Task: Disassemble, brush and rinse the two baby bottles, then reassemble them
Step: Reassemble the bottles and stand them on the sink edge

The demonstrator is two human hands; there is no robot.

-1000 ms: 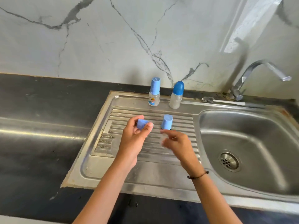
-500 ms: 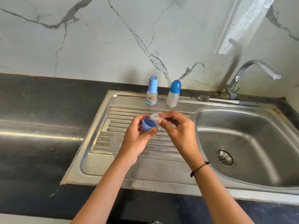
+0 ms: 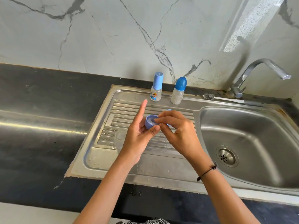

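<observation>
**Over the drainboard, a blue ring between my fingers**

Above the ribbed steel drainboard (image 3: pixel 103 131) my left hand (image 3: pixel 137 139) holds a small round collar of pale blue plastic (image 3: pixel 149 122), gripped between thumb and lower fingers while my index finger sticks straight up. Its hollow side faces me, with something whitish and translucent seated inside. My right hand (image 3: pixel 178 131) pinches at that inner piece with curled fingertips; behind its knuckles a sliver of another blue plastic part (image 3: pixel 169 110) peeks out, too hidden to say more.

At the back rim of the sink stand two small baby bottles, upright and near each other. The left bottle (image 3: pixel 156 92) is clear, with a tall cylindrical light-blue cap and a colourful printed picture on its body; the print is too small to read. The right bottle (image 3: pixel 178 92) is cloudy and plain, topped by a darker blue dome. Just to their right a bottle brush (image 3: pixel 223 99) lies flat, grey bristles and white handle, beside the chrome tap (image 3: pixel 252 73). The smooth basin (image 3: pixel 267 139) has a round perforated drain. My table (image 3: pixel 40 97) is dark stone.
</observation>
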